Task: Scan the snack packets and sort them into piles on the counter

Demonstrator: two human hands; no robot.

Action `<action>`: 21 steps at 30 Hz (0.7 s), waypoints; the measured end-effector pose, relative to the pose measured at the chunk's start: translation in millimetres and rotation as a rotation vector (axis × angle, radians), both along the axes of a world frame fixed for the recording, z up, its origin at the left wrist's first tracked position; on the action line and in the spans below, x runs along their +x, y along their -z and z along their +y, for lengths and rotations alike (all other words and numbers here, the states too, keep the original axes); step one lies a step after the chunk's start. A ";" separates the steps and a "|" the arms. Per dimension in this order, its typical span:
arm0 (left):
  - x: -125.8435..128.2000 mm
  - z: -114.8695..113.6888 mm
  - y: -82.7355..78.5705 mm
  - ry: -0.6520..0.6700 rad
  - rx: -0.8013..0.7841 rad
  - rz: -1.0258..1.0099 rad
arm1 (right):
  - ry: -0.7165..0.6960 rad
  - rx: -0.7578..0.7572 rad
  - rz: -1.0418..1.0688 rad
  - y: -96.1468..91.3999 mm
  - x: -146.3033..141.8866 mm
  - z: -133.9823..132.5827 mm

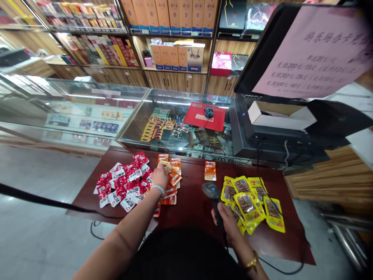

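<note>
My left hand (pixel 161 175) reaches out over the pile of orange snack packets (pixel 171 182), its fingers closed on one orange packet at the pile's far side. My right hand (pixel 225 221) grips the handle of a black barcode scanner (pixel 212 192), whose head points up toward a single orange packet (pixel 210 170) lying alone on the dark red table (pixel 192 206). A heap of red packets (pixel 124 184) lies left of my left hand. Several yellow packets (pixel 252 204) are spread right of the scanner.
Beyond the table stands a glass display counter (pixel 175 116) with a red mouse pad and mouse (pixel 208 112). A black monitor (pixel 262 58) with a pink paper notice (pixel 311 50) rises at the right. Shelves of boxed goods line the back wall. Cables trail off the table's edges.
</note>
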State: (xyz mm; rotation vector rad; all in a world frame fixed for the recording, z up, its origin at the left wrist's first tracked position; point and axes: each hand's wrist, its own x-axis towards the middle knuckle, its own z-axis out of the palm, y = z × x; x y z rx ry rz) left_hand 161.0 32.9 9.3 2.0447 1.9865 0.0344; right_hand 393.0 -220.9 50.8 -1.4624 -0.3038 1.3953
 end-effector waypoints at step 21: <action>14.0 -6.7 -32.2 -0.031 -0.223 -0.804 | 0.111 -0.045 -0.004 -6.0 -3.5 -4.2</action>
